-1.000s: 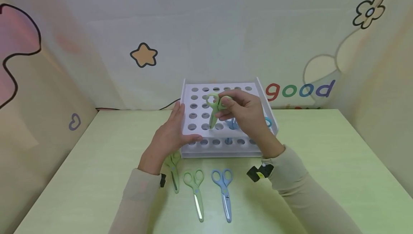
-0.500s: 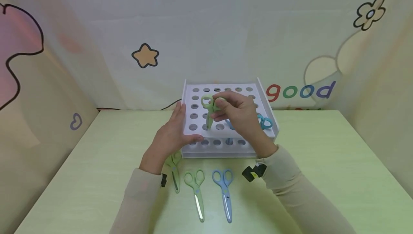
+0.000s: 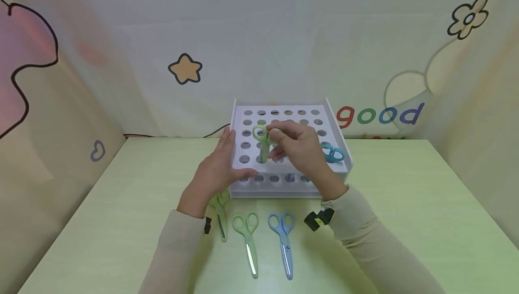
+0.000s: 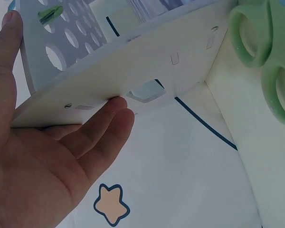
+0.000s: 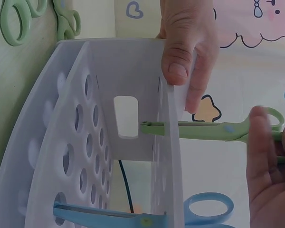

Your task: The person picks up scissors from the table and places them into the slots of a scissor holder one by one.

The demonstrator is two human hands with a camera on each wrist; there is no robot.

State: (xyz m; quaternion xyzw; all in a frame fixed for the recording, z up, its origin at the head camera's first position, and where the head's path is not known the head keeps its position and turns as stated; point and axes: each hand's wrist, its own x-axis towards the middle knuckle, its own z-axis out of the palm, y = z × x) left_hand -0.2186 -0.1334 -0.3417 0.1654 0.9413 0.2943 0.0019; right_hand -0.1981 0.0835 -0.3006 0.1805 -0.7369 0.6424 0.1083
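My right hand (image 3: 302,147) pinches the handles of green scissors (image 3: 263,150) over a white two-tier rack (image 3: 269,167) with rows of round holes. The blade points down, and in the right wrist view its tip is through a hole in the upper plate. My left hand (image 3: 212,163) holds the rack's left side, thumb over the top, fingers against the outer wall (image 4: 152,61). Teal scissors (image 3: 333,154) stand in a hole at the front right. Blue scissors (image 5: 206,205) stand in another hole; in the head view my right hand hides their handles.
On the table before the rack lie green scissors (image 3: 249,244) and blue scissors (image 3: 285,245). Another green pair (image 3: 220,213) lies partly behind my left wrist. A dark cord (image 3: 216,130) runs along the table's back edge, before a printed cloth backdrop (image 3: 284,60).
My right hand has shifted a little left and lowered the green scissors into a front-row hole, uncovering the teal scissors. The left hand has stayed on the rack.
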